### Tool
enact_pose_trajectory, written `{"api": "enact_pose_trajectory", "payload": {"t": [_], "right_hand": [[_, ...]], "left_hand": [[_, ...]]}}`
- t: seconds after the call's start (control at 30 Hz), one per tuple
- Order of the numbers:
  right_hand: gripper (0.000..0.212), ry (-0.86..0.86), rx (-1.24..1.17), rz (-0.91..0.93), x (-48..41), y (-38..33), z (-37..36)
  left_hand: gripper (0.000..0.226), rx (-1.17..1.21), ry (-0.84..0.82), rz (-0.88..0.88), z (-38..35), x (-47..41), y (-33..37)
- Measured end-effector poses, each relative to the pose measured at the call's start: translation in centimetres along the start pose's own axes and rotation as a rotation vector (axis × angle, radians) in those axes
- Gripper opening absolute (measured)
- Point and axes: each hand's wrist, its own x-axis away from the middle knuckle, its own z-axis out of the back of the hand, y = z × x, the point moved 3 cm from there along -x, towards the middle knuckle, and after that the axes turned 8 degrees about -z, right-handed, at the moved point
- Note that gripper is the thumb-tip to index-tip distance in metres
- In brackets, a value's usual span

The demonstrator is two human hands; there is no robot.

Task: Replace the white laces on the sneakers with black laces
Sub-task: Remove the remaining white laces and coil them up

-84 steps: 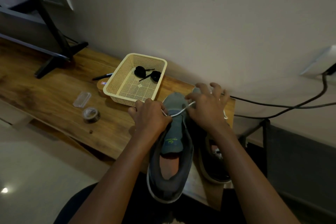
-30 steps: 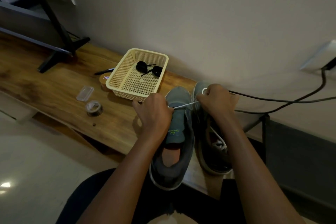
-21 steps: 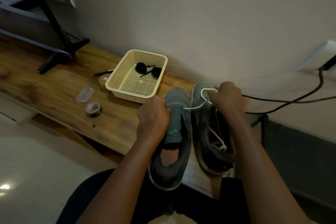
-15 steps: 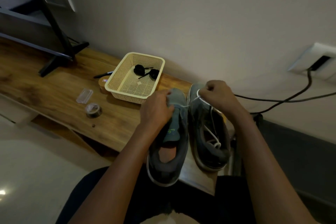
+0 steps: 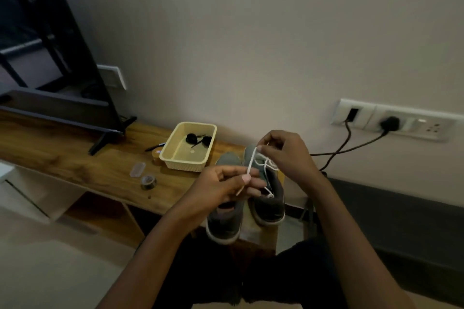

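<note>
Two grey sneakers stand side by side at the right end of the wooden bench, the left sneaker (image 5: 224, 223) with no lace showing, the right sneaker (image 5: 270, 204) still laced in white. A white lace (image 5: 251, 163) runs between my hands above the shoes. My left hand (image 5: 223, 189) pinches its lower end. My right hand (image 5: 285, 155) pinches its upper part, lifted over the right sneaker's toe. Two rolled black laces (image 5: 198, 139) lie in the cream plastic basket (image 5: 175, 158) behind the shoes.
The wooden bench (image 5: 62, 158) carries a tape roll (image 5: 148, 182), a small clear plastic case (image 5: 137, 169), a pen (image 5: 154, 147) and a TV stand foot (image 5: 104, 139). Black cables (image 5: 344, 149) run from wall sockets (image 5: 391, 123) at right.
The white lace has come free of the left sneaker. Both hands rose off the shoes with the lace between them. The camera tilted up and back, showing more wall.
</note>
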Motion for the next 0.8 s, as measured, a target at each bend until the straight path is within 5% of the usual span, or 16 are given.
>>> {"api": "enact_pose_trajectory", "payload": {"t": [0.13, 0.33, 0.4, 0.5, 0.67, 0.8], "right_hand": [[0.008, -0.064, -0.105, 0.02, 4.0, -1.4, 0.4], [0.008, -0.242, -0.027, 0.04, 10.3, -2.8, 0.3], [0.009, -0.375, -0.003, 0.016, 12.2, -2.9, 0.2], [0.006, -0.532, 0.037, 0.032, 14.4, -3.8, 0.9], [0.016, -0.41, -0.001, 0.162, 14.6, -6.2, 3.8], [0.008, -0.279, -0.092, 0.173, 13.3, -5.5, 4.8]], "left_hand": [[0.033, 0.283, 0.006, -0.086, -2.1, 2.6, 3.0], [0.043, 0.568, 0.331, -0.224, -2.9, 4.5, 2.4], [0.035, 0.505, 0.423, -0.237, -3.1, 5.3, 1.5], [0.023, 0.064, 0.505, -0.203, -3.2, 6.8, 0.5], [0.023, -0.196, 0.174, -0.026, -4.5, 9.4, 0.4], [0.025, -0.008, -0.099, 0.0, -5.2, 10.6, 1.6]]}}
